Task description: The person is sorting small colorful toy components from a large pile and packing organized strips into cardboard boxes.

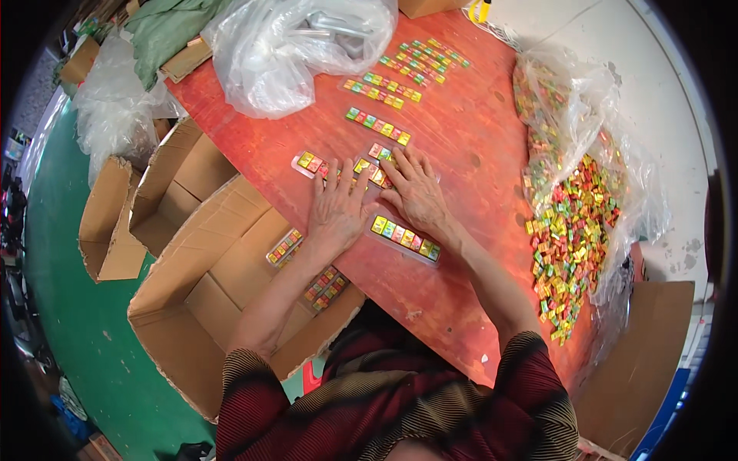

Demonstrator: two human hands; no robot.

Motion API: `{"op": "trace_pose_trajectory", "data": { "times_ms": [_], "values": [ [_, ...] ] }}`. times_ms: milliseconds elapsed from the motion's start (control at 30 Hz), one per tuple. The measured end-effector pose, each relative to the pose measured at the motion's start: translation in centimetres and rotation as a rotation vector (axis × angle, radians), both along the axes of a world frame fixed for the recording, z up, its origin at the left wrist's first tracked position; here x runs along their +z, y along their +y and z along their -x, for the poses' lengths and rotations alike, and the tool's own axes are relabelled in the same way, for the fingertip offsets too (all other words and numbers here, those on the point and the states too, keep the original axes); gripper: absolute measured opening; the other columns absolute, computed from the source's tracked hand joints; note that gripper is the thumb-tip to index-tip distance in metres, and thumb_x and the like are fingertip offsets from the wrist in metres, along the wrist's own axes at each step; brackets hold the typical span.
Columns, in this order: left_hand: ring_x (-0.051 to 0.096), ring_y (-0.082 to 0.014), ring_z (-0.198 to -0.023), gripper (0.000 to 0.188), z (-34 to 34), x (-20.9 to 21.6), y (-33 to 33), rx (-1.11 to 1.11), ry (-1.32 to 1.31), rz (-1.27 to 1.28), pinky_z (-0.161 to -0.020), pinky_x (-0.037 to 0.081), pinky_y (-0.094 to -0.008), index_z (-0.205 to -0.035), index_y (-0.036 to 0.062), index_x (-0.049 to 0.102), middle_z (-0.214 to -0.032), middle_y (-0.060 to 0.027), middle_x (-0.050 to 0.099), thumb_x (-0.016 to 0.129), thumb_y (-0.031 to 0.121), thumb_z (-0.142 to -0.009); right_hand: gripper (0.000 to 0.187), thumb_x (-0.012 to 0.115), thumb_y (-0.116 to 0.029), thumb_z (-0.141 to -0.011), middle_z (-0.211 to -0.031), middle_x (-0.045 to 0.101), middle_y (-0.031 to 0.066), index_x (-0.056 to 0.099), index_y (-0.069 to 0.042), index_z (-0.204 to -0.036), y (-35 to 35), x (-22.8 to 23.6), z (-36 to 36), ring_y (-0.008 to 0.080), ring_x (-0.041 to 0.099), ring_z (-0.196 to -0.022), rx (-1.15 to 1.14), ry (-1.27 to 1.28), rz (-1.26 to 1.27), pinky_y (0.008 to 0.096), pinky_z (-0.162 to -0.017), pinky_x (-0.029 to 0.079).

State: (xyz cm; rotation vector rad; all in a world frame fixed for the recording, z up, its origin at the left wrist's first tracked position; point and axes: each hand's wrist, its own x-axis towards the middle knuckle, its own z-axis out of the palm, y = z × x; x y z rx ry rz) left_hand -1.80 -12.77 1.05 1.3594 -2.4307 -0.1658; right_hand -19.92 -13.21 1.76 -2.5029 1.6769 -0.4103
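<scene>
Fingers stretched forward, my left hand (337, 213) lies over a row of small, bright wrapped blocks in a clear plastic tray (298, 167). My right hand (421, 198) rests beside it, fingers extended over the row's right part and touching the small blocks (380, 151) there. Both hands look open, though the palms and whatever lies under them are hidden. Closer to me is a filled clear strip tray (405, 239) of yellow, red and green blocks. Beyond my hands sits another filled strip (377, 126).
Several more filled strips (415, 65) lie farther back on the red table (469, 138). At right, loose blocks (573, 246) spill from a clear plastic bag (569, 92). A cardboard box (192, 307) holding filled strips stands at left, with a plastic bag (269, 61) behind.
</scene>
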Motion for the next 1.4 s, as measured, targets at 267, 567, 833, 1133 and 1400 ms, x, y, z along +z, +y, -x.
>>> {"op": "trace_pose_trajectory", "data": {
  "times_ms": [267, 567, 833, 1133, 1400],
  "values": [
    [0.025, -0.0398, -0.124, 0.058, 3.1, 0.1, 4.8, -0.123, 0.072, -0.036, -0.099, 0.020, -0.0556, -0.128, 0.0048, 0.038, -0.132, -0.0215, 0.031, 0.056, 0.032, -0.080, 0.056, 0.051, -0.038, -0.082, -0.137, 0.029, 0.0168, 0.040, -0.009, -0.128, 6.7, 0.5, 3.0, 0.0341, 0.024, -0.128, -0.115, 0.032, -0.058, 0.0494, -0.104, 0.018],
    [0.025, -0.0418, -0.124, 0.053, 4.2, 0.4, 9.2, -0.193, 0.257, -0.063, -0.100, 0.021, -0.0507, -0.127, 0.0016, 0.038, -0.134, -0.0232, 0.028, 0.054, 0.024, -0.082, 0.065, 0.064, -0.030, -0.074, -0.131, 0.035, 0.0184, 0.037, -0.005, -0.128, 12.1, 1.3, 5.1, 0.0348, 0.030, -0.124, -0.313, -0.066, -0.061, 0.0479, -0.099, 0.026],
    [0.029, -0.0397, -0.122, 0.046, 3.3, -0.2, 8.4, 0.020, 0.336, 0.081, -0.098, 0.025, -0.0510, -0.124, 0.0013, 0.041, -0.130, -0.0241, 0.032, 0.049, 0.024, -0.085, 0.042, 0.066, -0.024, -0.070, -0.092, 0.055, 0.0128, 0.055, -0.007, -0.106, 9.5, 0.6, 7.1, 0.0305, 0.052, -0.087, -0.374, -0.109, 0.034, 0.0410, -0.072, 0.042],
    [0.055, -0.0277, -0.092, 0.042, 4.0, 2.0, 7.4, 0.176, 0.575, 0.004, -0.077, 0.045, -0.0334, -0.120, -0.0028, 0.043, -0.110, -0.0172, 0.049, 0.055, 0.012, -0.082, 0.018, 0.061, -0.012, -0.073, -0.076, 0.062, 0.0198, 0.062, -0.001, -0.088, 6.5, -0.5, 9.0, 0.0285, 0.062, -0.070, -0.505, -0.578, -0.104, 0.0364, -0.065, 0.048],
    [0.057, -0.0200, -0.086, 0.041, 7.8, 4.9, 7.6, 0.126, 1.466, -1.127, -0.074, 0.048, -0.0328, -0.121, 0.0025, 0.040, -0.105, -0.0101, 0.053, 0.049, 0.026, -0.090, 0.011, 0.060, -0.004, -0.078, -0.075, 0.061, 0.0039, 0.062, 0.001, -0.087, 8.8, 2.3, 8.0, 0.0092, 0.054, -0.066, -0.427, -1.469, -0.454, 0.0235, -0.057, 0.045]
  ]
}}
